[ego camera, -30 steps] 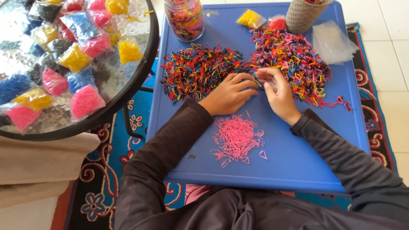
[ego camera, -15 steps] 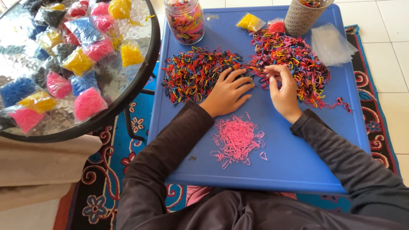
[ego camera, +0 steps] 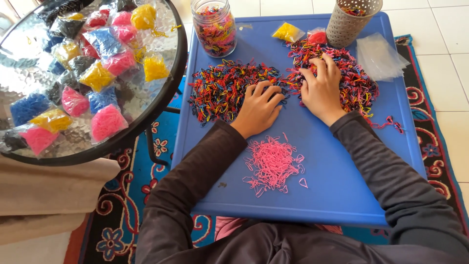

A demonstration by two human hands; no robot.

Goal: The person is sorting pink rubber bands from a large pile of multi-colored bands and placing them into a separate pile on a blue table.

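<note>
A blue plastic table (ego camera: 337,181) carries two heaps of small mixed-colour rubber bands. My left hand (ego camera: 257,107) lies at the near edge of the left heap (ego camera: 220,88), fingers spread on the bands. My right hand (ego camera: 322,88) rests palm down on the right heap (ego camera: 356,80), fingers apart and pressed into it. A small pile of pink bands (ego camera: 272,164) sits on the table nearer to me, between my forearms. Neither hand visibly holds anything.
A glass jar of bands (ego camera: 214,27), a grey perforated cup (ego camera: 351,17), small yellow and red filled bags (ego camera: 288,32) and empty clear bags (ego camera: 381,56) stand at the table's far side. A round glass table (ego camera: 166,93) on the left holds several coloured bags. Patterned rug below.
My right hand has moved from the gap between the heaps up onto the right heap and flattened out. My left hand shifted slightly toward the left heap. The camera tilted a little.
</note>
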